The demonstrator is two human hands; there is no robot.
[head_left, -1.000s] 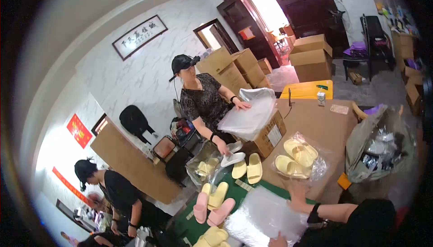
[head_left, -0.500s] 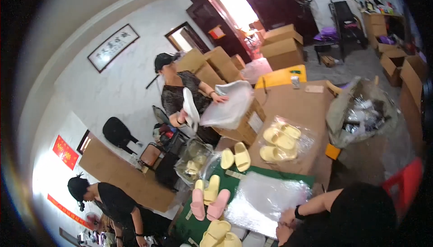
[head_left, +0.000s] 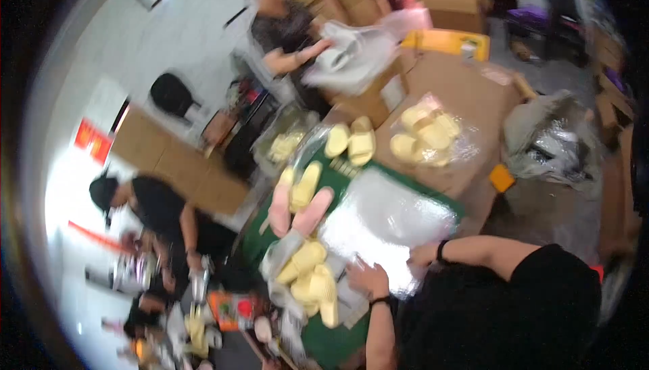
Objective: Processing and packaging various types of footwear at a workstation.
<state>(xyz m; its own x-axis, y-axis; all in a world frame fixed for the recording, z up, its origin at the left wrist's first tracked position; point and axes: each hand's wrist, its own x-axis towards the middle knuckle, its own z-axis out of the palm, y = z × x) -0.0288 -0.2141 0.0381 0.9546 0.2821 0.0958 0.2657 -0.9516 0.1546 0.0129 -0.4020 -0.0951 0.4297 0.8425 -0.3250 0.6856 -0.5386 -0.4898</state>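
1. I see my left hand (head_left: 368,279) and right hand (head_left: 422,253), both pressing flat, unclenched, on one clear shiny plastic bag (head_left: 389,218) on the near green mat (head_left: 446,201).
2. Left of it lie two pink foam slippers (head_left: 297,211).

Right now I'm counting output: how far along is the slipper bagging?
Looks done: one bagged lot of yellow slippers lies on the cardboard box. In hand: left hand and right hand rest on a clear plastic bag, seemingly empty. Left: loose pink slippers and yellow ones beside it.
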